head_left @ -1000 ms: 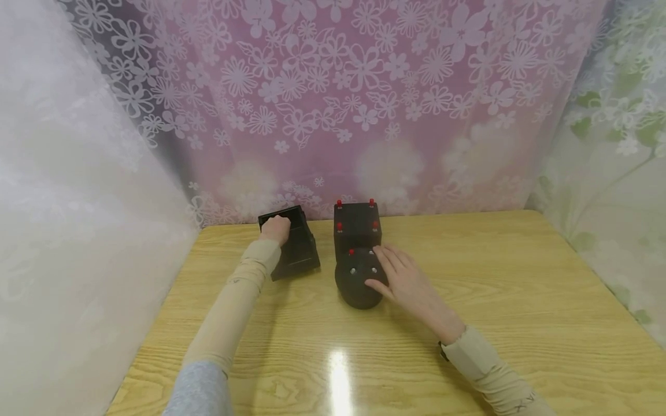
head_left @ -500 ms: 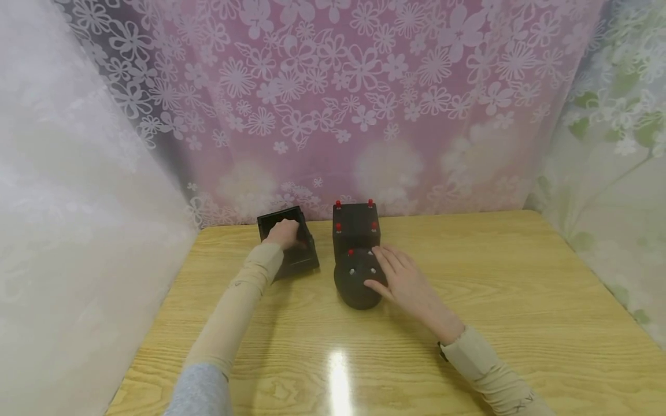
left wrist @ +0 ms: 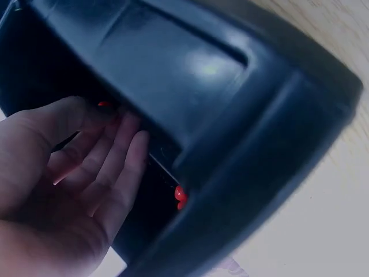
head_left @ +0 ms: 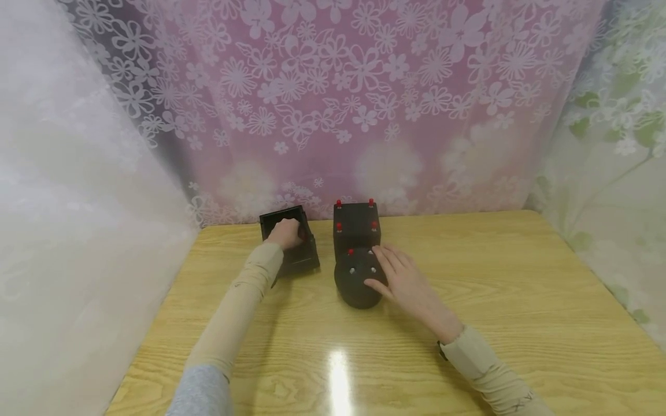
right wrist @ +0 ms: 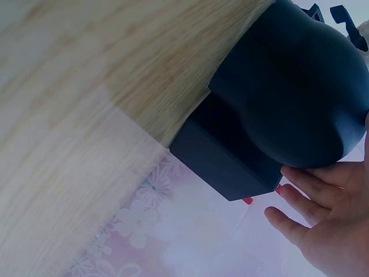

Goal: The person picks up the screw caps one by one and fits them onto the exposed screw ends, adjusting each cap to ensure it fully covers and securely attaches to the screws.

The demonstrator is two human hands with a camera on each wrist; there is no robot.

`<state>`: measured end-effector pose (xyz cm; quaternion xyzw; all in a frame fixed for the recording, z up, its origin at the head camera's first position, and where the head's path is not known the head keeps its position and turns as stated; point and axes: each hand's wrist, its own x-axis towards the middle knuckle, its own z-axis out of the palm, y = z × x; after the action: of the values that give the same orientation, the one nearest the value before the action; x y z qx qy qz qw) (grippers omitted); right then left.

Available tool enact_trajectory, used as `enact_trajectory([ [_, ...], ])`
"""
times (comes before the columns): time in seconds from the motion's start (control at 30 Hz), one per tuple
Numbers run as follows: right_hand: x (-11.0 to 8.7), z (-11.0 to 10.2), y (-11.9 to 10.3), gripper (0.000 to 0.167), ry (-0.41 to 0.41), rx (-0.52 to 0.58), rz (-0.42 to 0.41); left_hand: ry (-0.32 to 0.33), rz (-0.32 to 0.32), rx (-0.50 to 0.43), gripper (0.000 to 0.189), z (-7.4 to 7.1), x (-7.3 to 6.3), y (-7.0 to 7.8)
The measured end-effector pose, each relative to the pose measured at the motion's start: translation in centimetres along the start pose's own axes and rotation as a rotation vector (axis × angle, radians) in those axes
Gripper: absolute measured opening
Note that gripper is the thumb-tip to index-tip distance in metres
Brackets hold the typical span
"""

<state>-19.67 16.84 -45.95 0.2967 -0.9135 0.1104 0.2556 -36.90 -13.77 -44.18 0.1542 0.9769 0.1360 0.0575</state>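
My left hand (head_left: 285,234) reaches down into a black open bin (head_left: 299,267) at the back left. In the left wrist view, small red pieces (left wrist: 180,194) lie inside the bin, and another bit of red shows at the thumb tip. Whether the thumb and fingers pinch that piece cannot be told. My right hand (head_left: 408,286) rests with extended fingers against the right side of a black round-topped object (head_left: 359,289). Its top carries one red-capped peg (head_left: 351,252) and several bare silvery studs (head_left: 373,270).
Directly behind the round object stands a black square block (head_left: 356,218) with red-capped pegs at its corners. Everything sits on a wood-grain table (head_left: 468,277), backed by a pink floral curtain (head_left: 322,115). Pale patterned sheets (head_left: 78,202) hang at both sides.
My left hand has moved slightly right and deeper into the bin from its left rim. The right hand and the round object have stayed in place.
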Motion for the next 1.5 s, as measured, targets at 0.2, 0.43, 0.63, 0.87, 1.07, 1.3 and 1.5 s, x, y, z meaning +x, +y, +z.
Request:
enact_trajectory([
  [0.2, 0.0, -0.1, -0.1, 0.092, 0.014, 0.000, -0.009, -0.028, -0.022, -0.035, 0.013, -0.5, -0.4, -0.2],
  [0.43, 0.0, 0.1, 0.0, 0.091, 0.008, 0.002, -0.008, -0.045, -0.041, -0.041, 0.026, -1.3, -1.6, 0.1],
  [0.63, 0.0, 0.3, 0.2, 0.093, 0.047, 0.001, -0.023, -0.038, -0.012, -0.093, 0.022, -2.2, -2.5, 0.3],
  [0.87, 0.1, 0.2, 0.2, 0.094, 0.034, 0.002, -0.016, -0.068, -0.008, -0.232, 0.022, -3.0, -3.0, 0.1],
  [1.07, 0.1, 0.1, 0.2, 0.091, 0.012, 0.000, -0.012, -0.082, -0.014, -0.401, 0.023, -3.3, -3.7, 0.2],
  [1.3, 0.1, 0.0, 0.1, 0.090, 0.000, 0.015, -0.001, -0.048, -0.049, -0.536, 0.022, -3.8, -5.3, 1.5],
  [1.5, 0.1, 0.1, -0.1, 0.090, -0.006, 0.010, 0.002, -0.037, -0.039, -0.628, 0.022, -3.7, -6.3, 2.0],
])
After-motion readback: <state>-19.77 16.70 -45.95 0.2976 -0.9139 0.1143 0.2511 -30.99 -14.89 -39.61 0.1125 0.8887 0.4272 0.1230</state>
